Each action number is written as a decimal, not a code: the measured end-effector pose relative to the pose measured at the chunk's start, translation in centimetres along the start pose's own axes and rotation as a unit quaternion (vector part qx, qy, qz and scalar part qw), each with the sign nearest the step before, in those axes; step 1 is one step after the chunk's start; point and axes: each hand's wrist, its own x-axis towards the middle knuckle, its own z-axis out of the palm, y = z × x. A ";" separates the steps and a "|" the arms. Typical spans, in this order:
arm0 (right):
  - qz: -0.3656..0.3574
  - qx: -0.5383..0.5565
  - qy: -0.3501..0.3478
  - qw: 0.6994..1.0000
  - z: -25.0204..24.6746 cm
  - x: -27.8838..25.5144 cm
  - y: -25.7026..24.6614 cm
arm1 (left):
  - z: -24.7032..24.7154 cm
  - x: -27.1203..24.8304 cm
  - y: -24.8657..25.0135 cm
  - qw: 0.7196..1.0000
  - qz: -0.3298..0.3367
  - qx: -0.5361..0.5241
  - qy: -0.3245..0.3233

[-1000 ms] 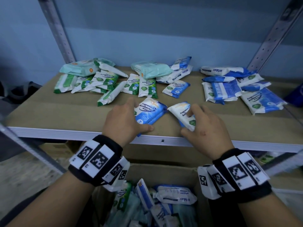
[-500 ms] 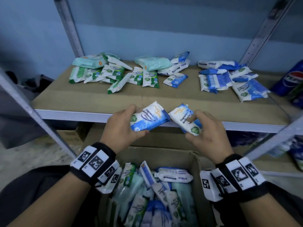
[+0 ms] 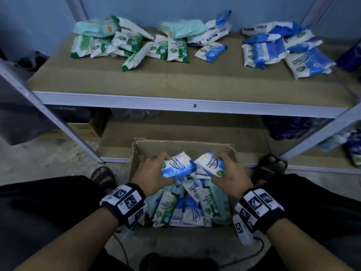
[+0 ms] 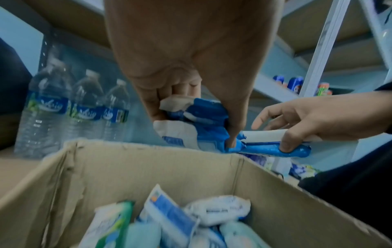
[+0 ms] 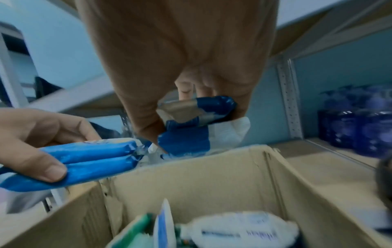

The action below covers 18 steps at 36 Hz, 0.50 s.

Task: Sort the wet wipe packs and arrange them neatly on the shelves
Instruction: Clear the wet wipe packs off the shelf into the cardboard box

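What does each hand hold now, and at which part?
The left hand grips blue-and-white wipe packs across their lower end; the right hand grips similar blue-and-white packs the same way, above the cardboard box.

The front strip of the shelf board [image 3: 175,83] lies bare; wipe packs [image 3: 211,51] crowd its back half.

Water bottles [image 4: 72,107] on lower shelf level; dark blue bottles [image 5: 356,124] opposite side.
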 end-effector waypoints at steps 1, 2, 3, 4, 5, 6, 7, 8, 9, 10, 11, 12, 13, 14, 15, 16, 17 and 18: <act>0.017 -0.021 -0.022 0.999 0.8 0.2 0.7 | 0.8 -0.1 -0.3 1.000 -0.009 0.016 -0.025; 0.029 -0.048 -0.039 0.998 1.5 0.3 1.5 | 1.6 -0.1 -0.6 0.998 -0.016 0.028 -0.046; 0.035 -0.073 -0.052 0.995 2.3 0.5 2.2 | 2.5 -0.2 -1.0 0.997 -0.022 0.038 -0.064; 0.041 -0.092 -0.066 0.993 3.0 0.6 3.0 | 3.3 -0.2 -1.4 0.996 -0.027 0.044 -0.079; 0.046 -0.105 -0.082 0.990 3.6 0.7 3.6 | 3.9 -0.2 -1.8 0.994 -0.033 0.048 -0.095; 0.054 -0.117 -0.102 0.986 4.2 0.8 4.2 | 4.5 -0.1 -2.1 0.992 -0.039 0.051 -0.110; 0.060 -0.128 -0.122 0.982 4.7 0.9 4.7 | 5.0 0.0 -2.4 0.990 -0.047 0.054 -0.124; 0.064 -0.140 -0.143 0.978 5.1 1.0 5.1 | 5.4 0.2 -2.7 0.987 -0.055 0.055 -0.138; 0.063 -0.153 -0.161 0.973 5.5 1.2 5.4 | 5.7 0.4 -2.9 0.985 -0.061 0.055 -0.151; 0.062 -0.165 -0.177 0.968 5.9 1.3 5.8 | 6.0 0.6 -3.1 0.983 -0.067 0.055 -0.164; 0.063 -0.177 -0.190 0.964 6.2 1.5 6.0 | 6.4 0.8 -3.3 0.980 -0.071 0.053 -0.176; 0.070 -0.184 -0.201 0.960 6.5 1.7 6.3 | 6.7 1.1 -3.6 0.978 -0.073 0.049 -0.188; 0.076 -0.190 -0.205 0.957 6.8 2.0 6.5 | 7.1 1.3 -3.8 0.977 -0.071 0.045 -0.198; 0.081 -0.193 -0.205 0.956 7.1 2.2 6.6 | 7.5 1.7 -4.0 0.976 -0.068 0.042 -0.205; 0.085 -0.195 -0.201 0.956 7.3 2.5 6.8 | 7.9 2.0 -4.1 0.975 -0.066 0.040 -0.207; 0.090 -0.194 -0.197 0.957 7.6 2.7 6.9 | 8.3 2.3 -4.3 0.975 -0.068 0.039 -0.207; 0.093 -0.189 -0.193 0.958 7.8 3.0 7.0 | 8.7 2.7 -4.4 0.976 -0.072 0.041 -0.204; 0.094 -0.183 -0.191 0.960 8.0 3.3 7.0 | 9.0 3.0 -4.6 0.976 -0.076 0.048 -0.196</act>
